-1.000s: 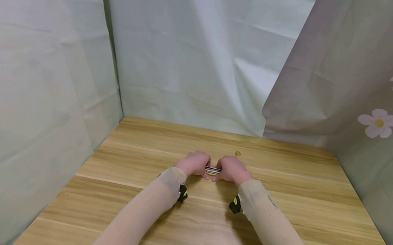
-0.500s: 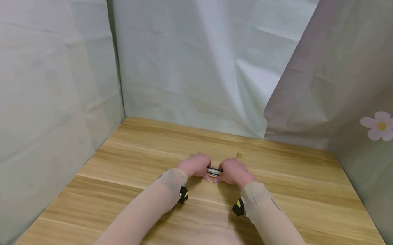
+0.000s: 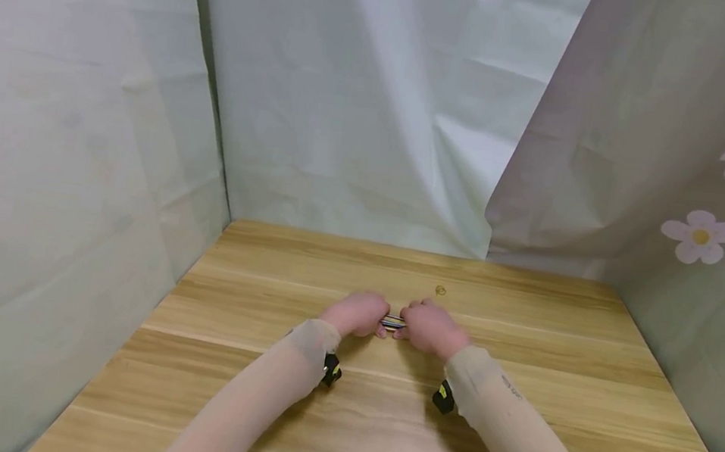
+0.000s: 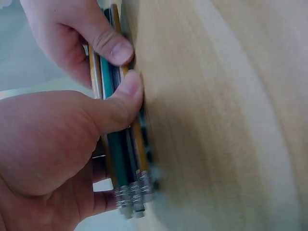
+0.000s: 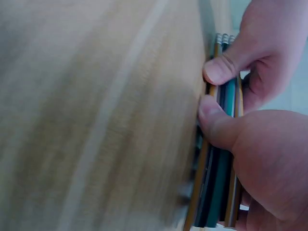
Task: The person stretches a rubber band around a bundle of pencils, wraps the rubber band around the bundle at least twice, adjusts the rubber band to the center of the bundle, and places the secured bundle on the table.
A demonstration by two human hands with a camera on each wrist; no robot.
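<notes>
A bundle of pencils [image 3: 394, 322], mostly yellow, green and dark, lies crosswise between my two hands, low over the tabletop. My left hand [image 3: 359, 313] grips it near the end with the metal ferrules and erasers [image 4: 127, 197]. My right hand [image 3: 433, 328] grips the other half, and its thumb [image 4: 120, 52] presses on the near side close to the left thumb [image 4: 129, 84]. In the right wrist view the pencils [image 5: 224, 178] run side by side under both thumbs. The fingers behind the bundle are partly hidden.
A thin yellowish loop, like a rubber band [image 3: 440, 290], lies on the wooden table [image 3: 518, 399] just beyond my right hand. Pale cloth walls [image 3: 365, 104] enclose the table's back and sides. Flowers are printed on the right cloth.
The stripes showing between my hands have shifted, as if the pencils rolled or settled. The gap between the hands has narrowed slightly. The loop stays on the table.
</notes>
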